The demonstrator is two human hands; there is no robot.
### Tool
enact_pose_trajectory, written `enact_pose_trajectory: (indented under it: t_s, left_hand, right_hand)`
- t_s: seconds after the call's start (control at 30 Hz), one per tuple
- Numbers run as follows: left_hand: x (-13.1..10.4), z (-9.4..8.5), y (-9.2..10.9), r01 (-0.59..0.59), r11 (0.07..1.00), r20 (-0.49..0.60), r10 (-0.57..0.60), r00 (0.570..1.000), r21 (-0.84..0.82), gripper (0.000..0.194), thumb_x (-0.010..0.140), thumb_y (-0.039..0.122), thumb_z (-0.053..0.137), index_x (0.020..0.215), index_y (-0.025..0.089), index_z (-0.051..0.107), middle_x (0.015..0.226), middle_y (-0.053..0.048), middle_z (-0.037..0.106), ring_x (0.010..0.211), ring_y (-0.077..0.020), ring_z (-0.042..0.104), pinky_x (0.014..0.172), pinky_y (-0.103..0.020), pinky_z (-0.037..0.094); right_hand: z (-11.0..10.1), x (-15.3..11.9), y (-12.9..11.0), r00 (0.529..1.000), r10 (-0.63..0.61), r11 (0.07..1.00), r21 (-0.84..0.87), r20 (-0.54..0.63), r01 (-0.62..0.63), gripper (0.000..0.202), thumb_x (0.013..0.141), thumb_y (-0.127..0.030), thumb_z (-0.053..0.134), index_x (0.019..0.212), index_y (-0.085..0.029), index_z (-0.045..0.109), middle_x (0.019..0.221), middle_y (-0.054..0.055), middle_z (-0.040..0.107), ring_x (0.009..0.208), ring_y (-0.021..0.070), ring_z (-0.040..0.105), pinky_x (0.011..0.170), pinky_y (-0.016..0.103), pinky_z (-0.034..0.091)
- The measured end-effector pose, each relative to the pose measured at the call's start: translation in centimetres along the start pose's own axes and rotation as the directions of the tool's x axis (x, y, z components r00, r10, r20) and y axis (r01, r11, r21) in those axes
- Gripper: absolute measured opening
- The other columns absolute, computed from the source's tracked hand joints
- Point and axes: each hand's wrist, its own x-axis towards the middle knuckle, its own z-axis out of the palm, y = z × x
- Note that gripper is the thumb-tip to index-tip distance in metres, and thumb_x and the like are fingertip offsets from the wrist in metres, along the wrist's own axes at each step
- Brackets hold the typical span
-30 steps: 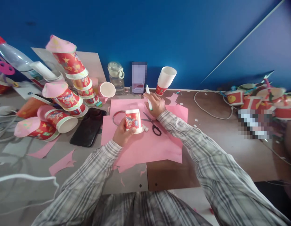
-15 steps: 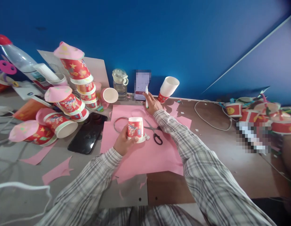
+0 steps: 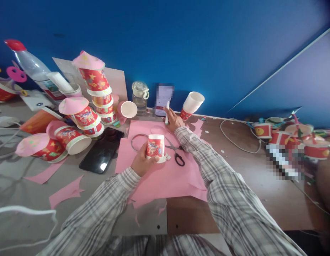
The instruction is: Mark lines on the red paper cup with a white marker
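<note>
Upside down over the pink paper [image 3: 165, 181], a red-and-white paper cup [image 3: 155, 145] is gripped by my left hand [image 3: 142, 161]. My right hand [image 3: 175, 120] is stretched toward the wall and holds a white marker [image 3: 167, 113] upright between its fingers. Right behind the marker, a phone [image 3: 164, 96] with a lit, pixelated screen leans on the wall. Scissors with black handles [image 3: 179, 159] lie on the pink paper, partly under my right sleeve. A ring-shaped thin band [image 3: 135, 142] lies behind the held cup.
Decorated cup towers with pink cone tops [image 3: 95, 80] stand at the left, near a black phone [image 3: 101, 153]. A glass jar [image 3: 139, 97] and stacked white cups [image 3: 193, 101] are by the wall. More red cups [image 3: 317, 147] and a cable sit right.
The camera view has shifted slightly, so most things appear a little further right on the left side. Both hands keep their hold on the cup and the marker.
</note>
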Motion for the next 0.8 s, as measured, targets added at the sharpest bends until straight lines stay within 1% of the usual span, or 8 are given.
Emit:
enact_pose_trajectory:
  t_s: [0.13, 0.27, 0.37, 0.47, 0.53, 0.63, 0.7, 0.8]
  left_hand:
    - [-0.1, 0.2, 0.3, 0.019, 0.999, 0.045, -0.017, 0.999, -0.045, 0.053, 0.062, 0.043, 0.073, 0.102, 0.020, 0.047, 0.083, -0.008, 0.066, 0.077, -0.0269, 0.065, 0.072, -0.045, 0.055]
    - [0.0, 0.3, 0.6, 0.038, 0.996, 0.078, -0.032, 0.996, -0.084, 0.051, 0.064, 0.040, 0.073, 0.102, 0.019, 0.047, 0.082, -0.008, 0.066, 0.075, -0.0265, 0.065, 0.072, -0.045, 0.054]
    - [0.0, 0.3, 0.7, 0.030, 0.996, 0.064, -0.024, 0.998, -0.089, 0.051, 0.064, 0.040, 0.073, 0.102, 0.019, 0.047, 0.081, -0.007, 0.066, 0.073, -0.0248, 0.064, 0.070, -0.042, 0.054]
    - [0.1, 0.1, 0.4, 0.026, 0.999, 0.043, -0.025, 0.999, -0.042, 0.059, 0.060, 0.047, 0.074, 0.104, 0.017, 0.048, 0.082, -0.008, 0.065, 0.073, -0.0247, 0.063, 0.069, -0.040, 0.053]
    - [0.1, -0.1, 0.0, 0.010, 1.000, -0.050, -0.009, 0.999, 0.027, 0.062, 0.056, 0.052, 0.074, 0.101, 0.016, 0.051, 0.085, -0.008, 0.064, 0.074, -0.0231, 0.061, 0.070, -0.038, 0.052]
    - [0.1, -0.6, -0.5, 0.030, 0.997, -0.102, -0.023, 0.995, 0.068, 0.065, 0.054, 0.051, 0.076, 0.102, 0.016, 0.051, 0.092, -0.008, 0.062, 0.082, -0.0227, 0.059, 0.075, -0.037, 0.050]
    - [0.1, -1.0, -0.8, 0.040, 0.995, -0.119, -0.029, 0.992, 0.091, 0.065, 0.055, 0.050, 0.076, 0.104, 0.014, 0.051, 0.094, -0.009, 0.062, 0.084, -0.0226, 0.058, 0.078, -0.037, 0.049]
    - [0.1, -1.4, -1.4, 0.040, 0.994, -0.124, -0.027, 0.992, 0.105, 0.068, 0.057, 0.051, 0.074, 0.107, 0.013, 0.050, 0.096, -0.009, 0.061, 0.087, -0.0222, 0.057, 0.081, -0.037, 0.047]
  right_hand:
    - [0.0, 0.1, -0.4, 1.000, 0.018, 1.000, 0.003, -0.012, -0.018, 0.061, 0.080, -0.021, 0.048, 0.134, -0.012, 0.021, 0.144, 0.022, 0.032, 0.099, 0.0273, 0.058, 0.074, 0.034, 0.050]
    - [-0.7, -0.6, -1.0, 0.996, 0.017, 0.998, 0.064, -0.091, -0.011, 0.056, 0.080, -0.017, 0.046, 0.133, -0.012, 0.025, 0.141, 0.021, 0.037, 0.101, 0.0269, 0.058, 0.077, 0.035, 0.051]
    - [-1.9, -1.8, -1.6, 0.983, 0.022, 0.988, 0.157, -0.184, 0.007, 0.052, 0.083, -0.021, 0.045, 0.131, -0.014, 0.028, 0.137, 0.019, 0.043, 0.108, 0.0272, 0.056, 0.083, 0.037, 0.051]
    - [-4.0, -3.6, -2.8, 0.952, 0.022, 0.956, 0.284, -0.307, 0.069, 0.046, 0.085, -0.025, 0.044, 0.128, -0.013, 0.032, 0.130, 0.020, 0.049, 0.116, 0.0275, 0.052, 0.092, 0.040, 0.049]
    - [-5.7, -5.1, -4.0, 0.934, 0.085, 0.902, 0.424, -0.348, 0.076, 0.042, 0.085, -0.025, 0.043, 0.125, -0.015, 0.035, 0.126, 0.020, 0.051, 0.102, 0.0253, 0.060, 0.085, 0.039, 0.053]
    - [-8.2, -7.9, -6.2, 0.928, 0.201, 0.762, 0.646, -0.314, 0.053, 0.041, 0.086, -0.024, 0.042, 0.125, -0.021, 0.031, 0.121, 0.016, 0.054, 0.071, 0.0173, 0.063, 0.069, 0.036, 0.057]
    - [-9.3, -9.9, -7.7, 0.936, 0.242, 0.660, 0.750, -0.256, 0.035, 0.038, 0.085, -0.024, 0.043, 0.122, -0.023, 0.034, 0.115, 0.013, 0.056, 0.066, 0.0163, 0.064, 0.071, 0.038, 0.058]
    - [-9.7, -12.9, -9.8, 0.959, 0.257, 0.533, 0.845, -0.117, -0.040, 0.037, 0.084, -0.025, 0.045, 0.120, -0.026, 0.036, 0.114, 0.011, 0.057, 0.073, 0.0200, 0.067, 0.072, 0.042, 0.059]
